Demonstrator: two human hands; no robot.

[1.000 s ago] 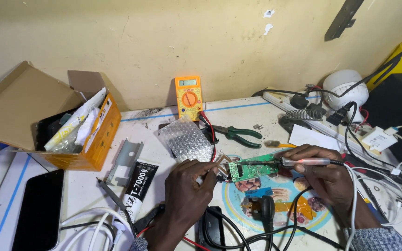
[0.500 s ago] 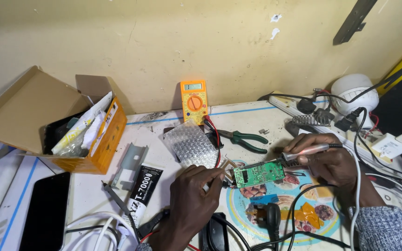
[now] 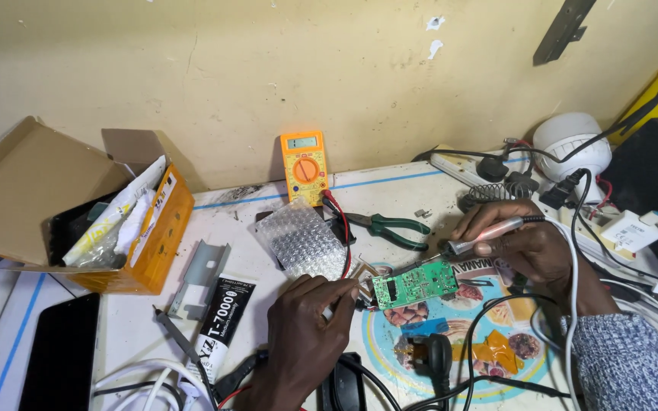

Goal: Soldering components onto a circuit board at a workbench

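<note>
A small green circuit board (image 3: 414,283) lies on a round colourful plate (image 3: 458,358) near the table's front. My left hand (image 3: 306,335) pinches something thin at the board's left edge; what it is cannot be made out. My right hand (image 3: 531,247) grips a pen-like soldering iron (image 3: 489,232), its tip pointing down-left, just above the board's upper right corner. The iron's cable trails off to the right.
An orange multimeter (image 3: 304,165) leans on the wall. Green-handled pliers (image 3: 386,227) and a bubble-wrap bag (image 3: 302,243) lie behind the board. An open cardboard box (image 3: 78,205), a black glue tube (image 3: 222,323), a dark phone (image 3: 59,361) sit left; cables, a white lamp (image 3: 573,144) right.
The view has shifted, so everything sits lower and further right in the frame. My right hand has tilted the iron, bringing its tip toward the board's upper right corner. My left hand stays at the board's left edge.
</note>
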